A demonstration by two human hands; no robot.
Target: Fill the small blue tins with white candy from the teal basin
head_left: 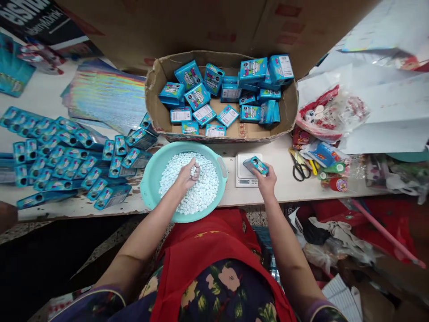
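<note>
My left hand [188, 176] is curled around some small white candies, just above the heap of white candies [204, 190] in a turquoise plastic basin [147, 179]. The basin sits at the table's front edge. In my right hand [267, 179] is a small blue candy box [255, 165], its end with a dark round hole facing up. That box is over a white digital scale [241, 176]; whether it touches the scale I cannot tell.
Behind the basin stands a cardboard box [150, 100] with many blue boxes inside. Rows of blue boxes [67, 165] fill the left, near shiny holographic sheets [103, 91]. Scissors [300, 166] and plastic packets [323, 154] lie right. Another person's hand [7, 216] shows at far left.
</note>
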